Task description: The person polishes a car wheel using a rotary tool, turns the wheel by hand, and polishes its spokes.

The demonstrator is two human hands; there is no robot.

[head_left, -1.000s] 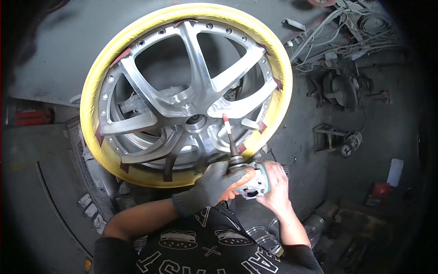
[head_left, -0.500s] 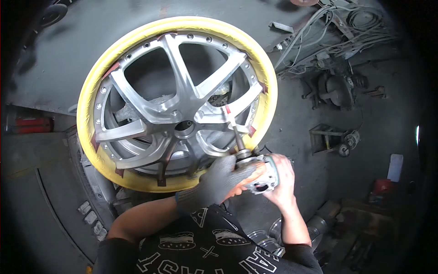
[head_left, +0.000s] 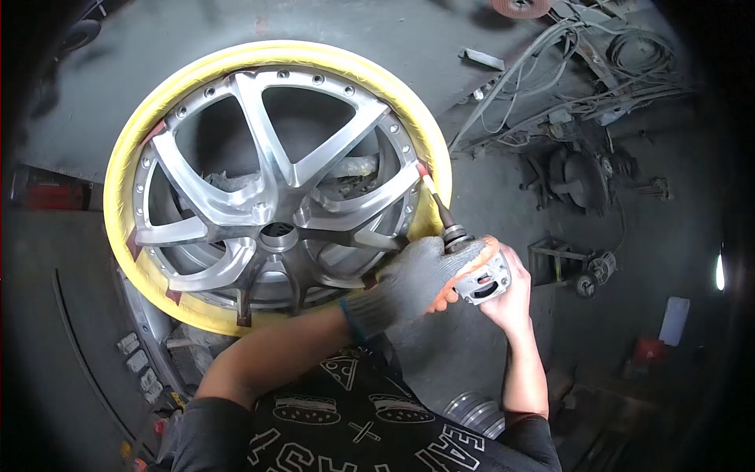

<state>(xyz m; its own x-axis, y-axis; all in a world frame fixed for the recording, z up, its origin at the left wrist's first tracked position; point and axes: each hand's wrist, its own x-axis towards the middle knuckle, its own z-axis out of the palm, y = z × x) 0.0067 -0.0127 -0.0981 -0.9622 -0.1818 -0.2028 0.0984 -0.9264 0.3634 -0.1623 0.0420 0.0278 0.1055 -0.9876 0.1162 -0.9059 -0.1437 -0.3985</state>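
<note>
My left hand (head_left: 429,271), in a grey glove with orange on the palm side, is wrapped round the front of a die grinder (head_left: 485,285). My bare right hand (head_left: 511,295) grips the back of its body. From the tool's collar a long shaft runs up to a slim white and red tip (head_left: 425,175). That tip lies at the outer end of a right-hand spoke on a silver alloy wheel (head_left: 271,153); whether it touches cannot be made out. Yellow wrapping (head_left: 119,181) covers the wheel's rim, with dark red patches at several spoke ends.
Cables (head_left: 543,47) lie tangled on the floor at the upper right, near a dusty machine (head_left: 578,181) and a small metal frame (head_left: 554,259). More silver rims (head_left: 476,413) are down by my right side. A red object (head_left: 59,195) is at the far left.
The grinder and both hands have moved right, and the tip has gone outward along the spoke towards the yellow rim. The wheel sits further left in view. Both hands keep their hold.
</note>
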